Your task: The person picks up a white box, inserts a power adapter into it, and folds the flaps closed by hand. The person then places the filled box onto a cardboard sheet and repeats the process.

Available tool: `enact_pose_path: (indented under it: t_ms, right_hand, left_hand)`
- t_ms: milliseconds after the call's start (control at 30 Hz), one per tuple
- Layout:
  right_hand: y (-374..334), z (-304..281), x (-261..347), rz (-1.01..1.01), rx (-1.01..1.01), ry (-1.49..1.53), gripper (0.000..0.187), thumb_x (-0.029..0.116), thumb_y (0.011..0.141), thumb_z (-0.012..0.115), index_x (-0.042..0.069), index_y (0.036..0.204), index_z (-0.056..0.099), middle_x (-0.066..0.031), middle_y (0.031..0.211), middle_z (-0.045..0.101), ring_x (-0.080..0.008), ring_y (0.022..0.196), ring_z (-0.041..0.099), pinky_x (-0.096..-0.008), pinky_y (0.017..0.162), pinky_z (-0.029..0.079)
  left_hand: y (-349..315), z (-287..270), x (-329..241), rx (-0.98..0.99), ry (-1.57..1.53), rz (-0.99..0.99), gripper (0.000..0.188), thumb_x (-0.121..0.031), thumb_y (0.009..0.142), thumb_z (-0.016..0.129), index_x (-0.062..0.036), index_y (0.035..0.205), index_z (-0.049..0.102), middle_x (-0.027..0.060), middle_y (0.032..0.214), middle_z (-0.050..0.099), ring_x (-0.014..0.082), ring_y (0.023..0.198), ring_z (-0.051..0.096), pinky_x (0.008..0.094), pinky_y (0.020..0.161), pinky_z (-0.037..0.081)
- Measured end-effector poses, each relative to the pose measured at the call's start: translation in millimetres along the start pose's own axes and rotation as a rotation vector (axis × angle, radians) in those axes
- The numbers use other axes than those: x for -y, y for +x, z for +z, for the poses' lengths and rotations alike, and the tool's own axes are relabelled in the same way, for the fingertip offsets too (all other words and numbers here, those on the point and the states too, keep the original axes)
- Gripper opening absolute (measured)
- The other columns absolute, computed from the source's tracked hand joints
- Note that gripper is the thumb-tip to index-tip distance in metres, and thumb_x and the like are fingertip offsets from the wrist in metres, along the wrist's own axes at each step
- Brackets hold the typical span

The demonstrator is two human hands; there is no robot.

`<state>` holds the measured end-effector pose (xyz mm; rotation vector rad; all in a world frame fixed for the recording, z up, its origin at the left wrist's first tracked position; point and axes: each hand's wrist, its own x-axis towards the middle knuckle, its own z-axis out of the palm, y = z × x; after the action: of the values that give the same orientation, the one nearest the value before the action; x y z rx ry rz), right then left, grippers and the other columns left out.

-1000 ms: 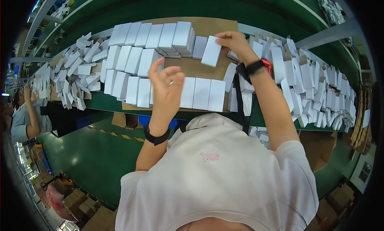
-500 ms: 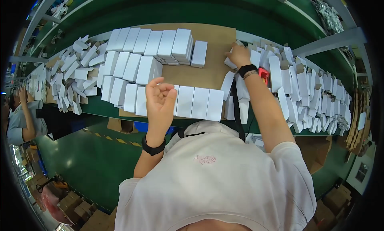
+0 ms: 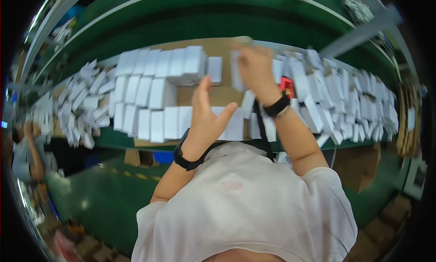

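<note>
My right hand (image 3: pixel 255 66), smeared a little by motion, is closed on a small white box (image 3: pixel 236 73) held upright over the right part of a brown cardboard sheet (image 3: pixel 190 96). The top end of this box looks raised, though blur hides its detail. Left of it, my left hand (image 3: pixel 206 119) is open, thumb and fingers apart and nothing in them, above the front row of white boxes (image 3: pixel 171 121). A single white box (image 3: pixel 215 70) stands at the right end of the back row (image 3: pixel 154 62). A shorter middle row (image 3: pixel 144 91) stands between them.
Loose white boxes lie heaped on the left (image 3: pixel 86 98) and in a larger pile on the right (image 3: pixel 331 89). A red object (image 3: pixel 287 86) sits among the right pile. A metal shelf post (image 3: pixel 359 32) slants over the right side. At far left another person (image 3: pixel 32 148) works.
My right hand has moved left from the right pile, bringing a white box over the cardboard. My left hand has shifted right, its fingers now straighter. The view has tilted slightly.
</note>
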<state>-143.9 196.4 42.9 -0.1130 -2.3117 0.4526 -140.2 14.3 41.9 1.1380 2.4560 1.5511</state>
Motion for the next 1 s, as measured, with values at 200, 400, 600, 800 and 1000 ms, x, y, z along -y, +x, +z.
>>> enact_pose_path:
  t_ms: [200, 400, 600, 800, 1000]
  right_hand:
    - [-13.6, -50.8, 57.1, -0.12, -0.255, 0.329, 0.037, 0.009, 0.072, 0.061, 0.006, 0.108, 0.055, -0.0102, 0.087, 0.058, -0.0266, 0.08, 0.055, -0.0371, 0.08, 0.039]
    - [-44.4, -57.6, 56.5, 0.448, 0.195, 1.319, 0.064, 0.019, 0.083, 0.062, 0.005, 0.135, 0.029, -0.0101, 0.132, 0.037, -0.0161, 0.117, 0.038, -0.0329, 0.096, 0.033]
    - [-61.1, -80.5, 52.0, 0.176, 0.078, 1.023, 0.077, 0.012, 0.069, 0.074, 0.003, 0.133, 0.032, -0.0131, 0.136, 0.033, -0.0215, 0.124, 0.035, -0.0357, 0.1, 0.03]
    - [-53.3, -87.1, 61.4, 0.046, -0.033, 1.279, 0.071, 0.007, 0.069, 0.073, 0.003, 0.13, 0.036, -0.0136, 0.122, 0.051, -0.0215, 0.109, 0.052, -0.03, 0.089, 0.041]
    - [-68.1, -76.0, 74.2, 0.319, 0.305, 1.026, 0.066, 0.02, 0.08, 0.065, 0.0, 0.132, 0.03, -0.0126, 0.12, 0.049, -0.0173, 0.104, 0.05, -0.0312, 0.087, 0.042]
  left_hand:
    - [5.7, 16.7, -11.7, 0.033, -0.377, -0.011, 0.066, -0.011, 0.085, 0.052, 0.0003, 0.135, 0.009, 0.0156, 0.13, 0.03, 0.0251, 0.119, 0.035, 0.0367, 0.1, 0.026]
    - [9.0, 10.5, -33.8, 0.045, -0.473, 0.073, 0.063, -0.01, 0.091, 0.042, -0.0044, 0.137, 0.0, 0.0163, 0.135, 0.028, 0.0237, 0.123, 0.03, 0.0371, 0.102, 0.022]
    - [-12.5, 2.1, -32.6, 0.059, -0.374, 0.16, 0.07, -0.008, 0.084, 0.055, -0.0008, 0.134, 0.007, 0.0162, 0.133, 0.027, 0.0273, 0.122, 0.031, 0.0389, 0.101, 0.025]
    - [-2.1, -17.1, -48.1, 0.242, -0.394, 0.312, 0.055, -0.013, 0.084, 0.058, 0.0013, 0.127, 0.029, 0.0147, 0.125, 0.039, 0.0224, 0.108, 0.044, 0.0323, 0.088, 0.036]
    - [-28.6, -15.5, -26.0, 0.065, -0.432, 0.006, 0.061, -0.022, 0.086, 0.056, 0.0035, 0.13, 0.021, 0.0172, 0.123, 0.039, 0.0234, 0.111, 0.042, 0.0351, 0.094, 0.033]
